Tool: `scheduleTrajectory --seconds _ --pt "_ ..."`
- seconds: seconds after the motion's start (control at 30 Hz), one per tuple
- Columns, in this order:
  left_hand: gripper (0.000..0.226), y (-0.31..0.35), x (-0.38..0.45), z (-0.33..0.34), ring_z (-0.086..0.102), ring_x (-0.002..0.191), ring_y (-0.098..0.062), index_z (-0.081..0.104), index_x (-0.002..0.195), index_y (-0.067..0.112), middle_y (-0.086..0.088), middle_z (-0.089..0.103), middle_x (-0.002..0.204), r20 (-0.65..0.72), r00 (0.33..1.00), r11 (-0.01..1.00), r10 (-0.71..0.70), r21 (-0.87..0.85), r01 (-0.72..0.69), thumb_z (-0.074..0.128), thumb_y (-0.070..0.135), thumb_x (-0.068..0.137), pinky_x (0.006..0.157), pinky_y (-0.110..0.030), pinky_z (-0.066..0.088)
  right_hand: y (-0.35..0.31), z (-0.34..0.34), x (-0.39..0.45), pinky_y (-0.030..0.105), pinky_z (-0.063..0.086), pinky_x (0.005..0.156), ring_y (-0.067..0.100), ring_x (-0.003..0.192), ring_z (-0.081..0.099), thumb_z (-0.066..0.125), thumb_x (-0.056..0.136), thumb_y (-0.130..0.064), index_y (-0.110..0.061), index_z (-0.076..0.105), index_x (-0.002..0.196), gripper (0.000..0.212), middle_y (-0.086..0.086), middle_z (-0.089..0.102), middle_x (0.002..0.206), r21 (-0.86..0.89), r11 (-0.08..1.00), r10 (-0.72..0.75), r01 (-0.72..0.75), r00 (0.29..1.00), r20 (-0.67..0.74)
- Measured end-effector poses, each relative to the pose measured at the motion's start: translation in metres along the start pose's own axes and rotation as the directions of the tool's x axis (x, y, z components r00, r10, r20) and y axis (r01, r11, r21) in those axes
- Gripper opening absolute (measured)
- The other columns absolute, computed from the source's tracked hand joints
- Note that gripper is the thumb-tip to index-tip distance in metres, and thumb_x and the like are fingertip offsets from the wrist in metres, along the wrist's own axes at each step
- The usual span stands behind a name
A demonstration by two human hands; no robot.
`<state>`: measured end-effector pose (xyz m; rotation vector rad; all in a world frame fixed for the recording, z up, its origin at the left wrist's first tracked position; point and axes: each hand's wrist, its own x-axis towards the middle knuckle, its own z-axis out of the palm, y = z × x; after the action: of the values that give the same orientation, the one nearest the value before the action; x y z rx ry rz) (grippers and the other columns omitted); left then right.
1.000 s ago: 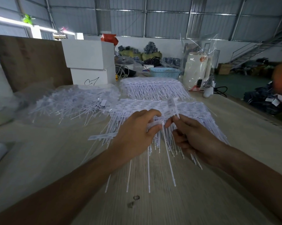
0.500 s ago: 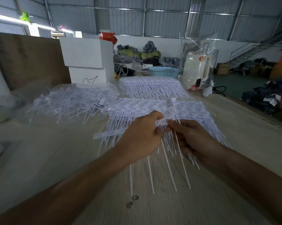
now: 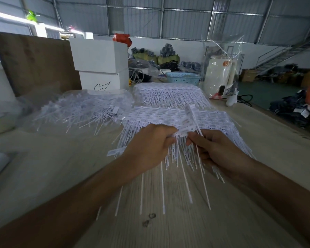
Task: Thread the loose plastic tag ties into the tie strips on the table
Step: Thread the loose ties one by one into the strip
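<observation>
left hand grips tie strip; right hand pinches loose tie, both raised over table

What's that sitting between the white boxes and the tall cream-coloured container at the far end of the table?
In the head view, a light blue plastic basket sits between the white boxes and the cream container.

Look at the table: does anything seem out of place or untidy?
Yes. The loose ties lie in a tangled heap at the left, pointing every way, unlike the neat strips stacked behind the hands.
</observation>
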<state>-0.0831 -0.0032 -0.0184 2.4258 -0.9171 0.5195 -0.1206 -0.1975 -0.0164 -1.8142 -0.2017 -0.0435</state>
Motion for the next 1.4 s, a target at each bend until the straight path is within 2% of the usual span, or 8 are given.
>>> scheduleTrajectory --seconds 0.17,0.27,0.37,0.47,0.83,0.97,1.17,1.4 --pt "0.024 -0.005 0.003 0.003 0.064 0.07 -0.022 0.073 0.093 0.002 -0.009 0.07 0.079 0.056 0.998 0.984 0.007 -0.176 0.003 0.054 0.015 0.101 0.068 -0.035 0.05 0.003 -0.007 0.004 0.017 0.026 0.047 0.003 0.042 0.034 0.051 0.103 -0.018 -0.009 0.067 0.082 0.028 -0.012 0.04 0.046 -0.275 0.937 -0.224 0.217 0.975 0.005" --pt "0.025 -0.008 0.004 0.004 0.066 0.065 -0.009 0.073 0.08 0.008 0.01 0.069 0.075 0.058 0.998 0.94 -0.015 -0.338 0.034 0.058 0.013 0.099 0.066 -0.019 0.051 0.004 -0.013 0.007 0.014 0.028 0.05 0.003 0.046 0.04 0.049 0.103 -0.014 -0.008 0.067 0.084 0.027 -0.016 0.046 0.051 -0.484 0.815 -0.328 0.317 0.942 0.065" --pt "0.013 -0.009 0.003 0.007 0.066 0.067 -0.009 0.074 0.102 0.017 0.004 0.073 0.078 -0.031 0.999 0.954 -0.01 -0.301 0.0 0.062 0.014 0.097 0.064 -0.016 0.049 0.007 -0.015 0.008 0.014 0.027 0.046 0.003 0.042 0.034 0.049 0.102 -0.028 -0.012 0.064 0.074 0.036 -0.011 0.039 0.047 -0.391 0.878 -0.278 0.278 0.959 0.057" --pt "0.027 -0.009 0.002 0.009 0.065 0.066 -0.013 0.065 0.122 0.025 0.003 0.07 0.08 -0.05 0.999 0.969 0.008 -0.247 -0.02 0.062 0.017 0.096 0.068 -0.032 0.052 0.007 -0.011 0.008 0.011 0.028 0.044 0.001 0.04 0.034 0.046 0.104 -0.029 -0.012 0.056 0.066 0.044 -0.012 0.04 0.045 -0.304 0.929 -0.215 0.213 0.976 0.026" --pt "0.021 -0.008 0.001 0.006 0.06 0.06 -0.017 0.062 0.116 0.025 -0.002 0.065 0.073 -0.205 0.978 0.985 0.037 -0.157 -0.07 0.061 0.02 0.096 0.06 -0.038 0.052 -0.001 -0.007 0.002 0.02 0.021 0.042 0.008 0.045 0.024 0.058 0.088 -0.044 -0.018 0.063 0.068 0.034 -0.006 0.032 0.053 -0.023 1.0 0.001 0.002 0.992 0.124" --pt "0.02 -0.005 0.0 0.006 0.056 0.054 -0.013 0.062 0.116 0.023 -0.001 0.065 0.071 -0.246 0.968 0.987 0.046 -0.136 -0.081 0.061 0.019 0.096 0.052 -0.033 0.048 -0.003 -0.006 0.003 0.021 0.02 0.043 0.01 0.047 0.023 0.055 0.088 -0.044 -0.021 0.049 0.059 0.037 -0.002 0.032 0.059 0.123 0.991 0.041 -0.058 0.989 0.14" --pt "0.021 -0.004 0.0 0.006 0.055 0.053 -0.012 0.062 0.116 0.024 0.001 0.065 0.071 -0.26 0.965 0.988 0.043 -0.131 -0.08 0.061 0.018 0.096 0.05 -0.032 0.046 0.002 -0.005 0.002 0.028 0.039 0.049 0.02 0.056 0.048 0.046 0.101 -0.037 -0.013 0.052 0.073 0.038 0.011 0.052 0.071 0.37 0.921 0.029 -0.121 0.969 0.245" --pt "0.019 -0.004 -0.001 0.006 0.055 0.052 -0.011 0.063 0.113 0.021 0.003 0.064 0.069 -0.281 0.957 0.989 0.067 -0.11 -0.101 0.062 0.016 0.095 0.05 -0.033 0.046 0.004 -0.001 0.003 0.031 0.053 0.055 0.021 0.063 0.06 0.042 0.105 -0.037 -0.008 0.069 0.09 0.042 0.013 0.062 0.079 0.335 0.942 -0.025 -0.028 0.988 0.153"
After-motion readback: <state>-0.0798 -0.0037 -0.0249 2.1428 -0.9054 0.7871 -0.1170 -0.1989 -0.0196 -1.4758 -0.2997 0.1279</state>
